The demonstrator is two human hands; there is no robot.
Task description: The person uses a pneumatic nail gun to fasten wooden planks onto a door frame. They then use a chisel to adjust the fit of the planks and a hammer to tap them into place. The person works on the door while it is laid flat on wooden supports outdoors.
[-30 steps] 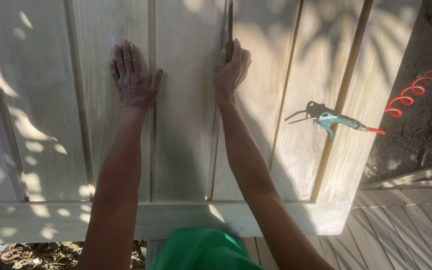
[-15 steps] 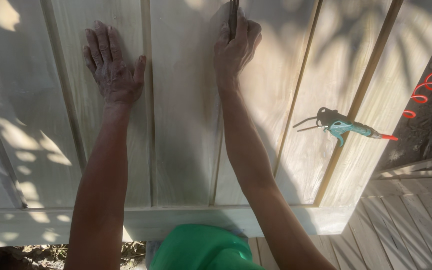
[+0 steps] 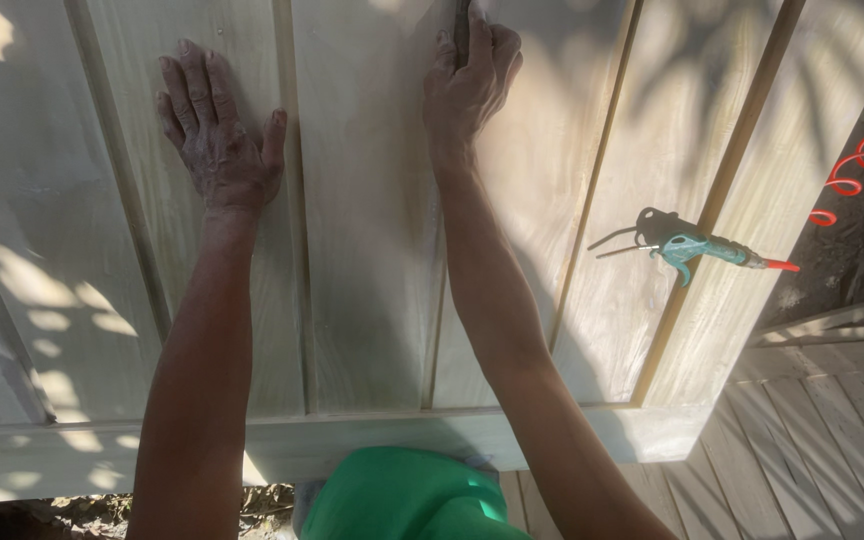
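Two hands: left hand (image 3: pixel 217 140) flat on panel (image 3: pixel 372 250), right hand (image 3: pixel 469 85) fingers gripping tool (image 3: pixel 461 30)

Both arms bare, stretched fwd and nearly straight, running up from bottom of view. Left hand (image 3: pixel 217 140) lies flat, palm down, fingers extended and slightly spread, thumb angled out to the right, wrist straight. Right hand (image 3: pixel 469 80) sits higher and further fwd, fingers curled in a closed grip w/ knuckles up, thumb side toward the left; fingertips partly cut by top edge. Right forearm angles in from lower right, left forearm almost vertical.
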